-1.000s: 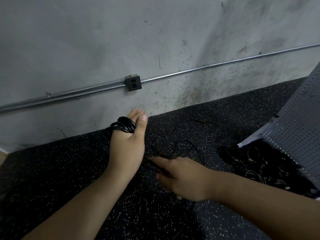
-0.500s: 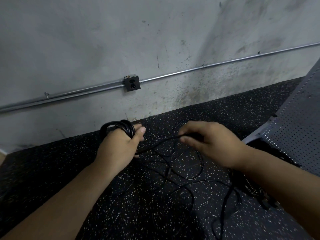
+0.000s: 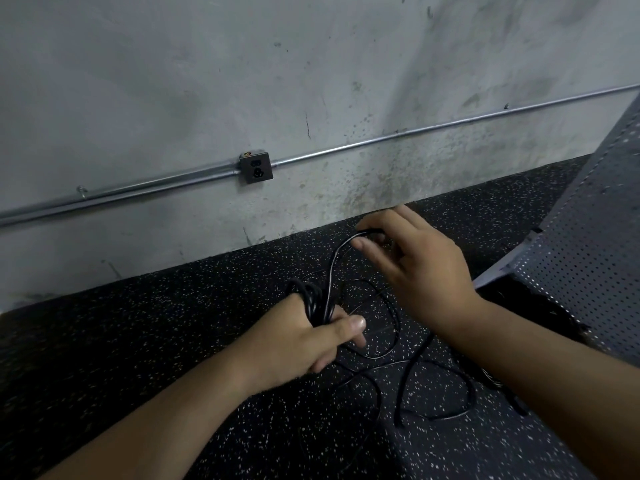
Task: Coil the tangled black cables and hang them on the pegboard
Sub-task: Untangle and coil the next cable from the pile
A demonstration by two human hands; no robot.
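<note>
A black cable coil is wound around my left hand, whose fingers and thumb curl round it. From the coil one strand arcs up to my right hand, which pinches it between thumb and fingers above the floor. Loose loops of the same black cable lie tangled on the speckled black floor below both hands. A grey perforated pegboard leans at the right edge, and whether anything hangs on it cannot be seen.
A concrete wall runs behind, with a metal conduit and a socket box. More dark cables lie under my right forearm near the pegboard's foot.
My right hand has lifted the strand higher and farther from me, then toward the wall. My left hand has dropped lower and turned, with the coil still round it.
</note>
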